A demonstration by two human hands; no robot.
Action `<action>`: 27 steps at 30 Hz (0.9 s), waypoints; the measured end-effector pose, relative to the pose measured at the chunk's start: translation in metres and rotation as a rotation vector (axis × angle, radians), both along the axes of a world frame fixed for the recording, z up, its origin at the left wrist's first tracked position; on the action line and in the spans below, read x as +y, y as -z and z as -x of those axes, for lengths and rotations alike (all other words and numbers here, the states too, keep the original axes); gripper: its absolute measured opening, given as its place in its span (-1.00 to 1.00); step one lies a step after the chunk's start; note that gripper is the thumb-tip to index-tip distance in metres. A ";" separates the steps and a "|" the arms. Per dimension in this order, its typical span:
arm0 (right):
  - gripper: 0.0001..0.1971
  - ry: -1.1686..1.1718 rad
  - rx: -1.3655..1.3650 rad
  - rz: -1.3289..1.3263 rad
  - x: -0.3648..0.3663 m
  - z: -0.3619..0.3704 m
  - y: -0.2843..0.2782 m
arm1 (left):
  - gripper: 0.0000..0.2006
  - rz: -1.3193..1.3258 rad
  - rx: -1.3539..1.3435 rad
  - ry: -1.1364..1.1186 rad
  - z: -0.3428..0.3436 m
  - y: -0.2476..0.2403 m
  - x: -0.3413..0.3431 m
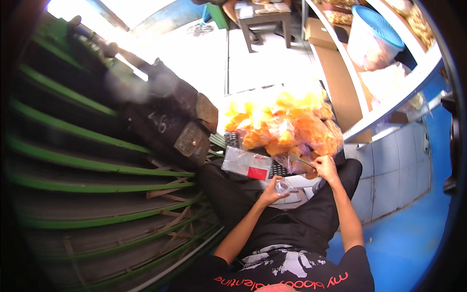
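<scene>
My left hand [269,194] is closed round a small clear plastic bag [283,186], its mouth turned upward, just above my lap. Between the fingers of my right hand [326,168] is the thin handle of what looks like a spoon [304,162]. The spoon's far end lies against a large clear bag of orange chips [287,126], which fills most of the surface before me and is washed out by light at the top. Left of it, near my left hand, lies a flat clear pack with a red patch [246,163].
A green folding metal gate [87,170] runs along the left, with dark bags [175,112] hanging on it. White shelves [399,109] on the right hold a tub with a blue lid [374,39]. Farther off, a person's legs show beside a small table [262,18].
</scene>
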State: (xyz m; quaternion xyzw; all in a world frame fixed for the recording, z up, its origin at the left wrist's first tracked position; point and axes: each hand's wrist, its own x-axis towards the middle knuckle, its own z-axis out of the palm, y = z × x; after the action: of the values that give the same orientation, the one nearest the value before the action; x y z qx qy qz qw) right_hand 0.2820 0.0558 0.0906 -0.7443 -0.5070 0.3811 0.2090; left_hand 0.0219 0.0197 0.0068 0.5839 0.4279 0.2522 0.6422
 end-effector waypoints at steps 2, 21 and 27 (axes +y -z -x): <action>-0.77 0.017 0.084 0.059 -0.009 -0.007 0.003 | -0.32 0.093 -0.017 -0.007 0.000 0.002 0.001; -0.81 0.046 0.682 0.055 -0.032 -0.025 -0.040 | -0.42 -0.422 0.210 -0.082 0.021 -0.059 0.058; -0.82 -0.184 0.737 0.134 -0.011 -0.036 -0.078 | -0.50 -0.680 0.376 0.106 0.021 -0.090 0.099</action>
State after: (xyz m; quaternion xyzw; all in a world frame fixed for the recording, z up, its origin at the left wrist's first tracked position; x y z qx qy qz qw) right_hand 0.3183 0.0446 0.1689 -0.5208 -0.4365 0.6727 0.2928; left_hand 0.0010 0.1183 0.0965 0.8205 0.3997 0.2347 0.3346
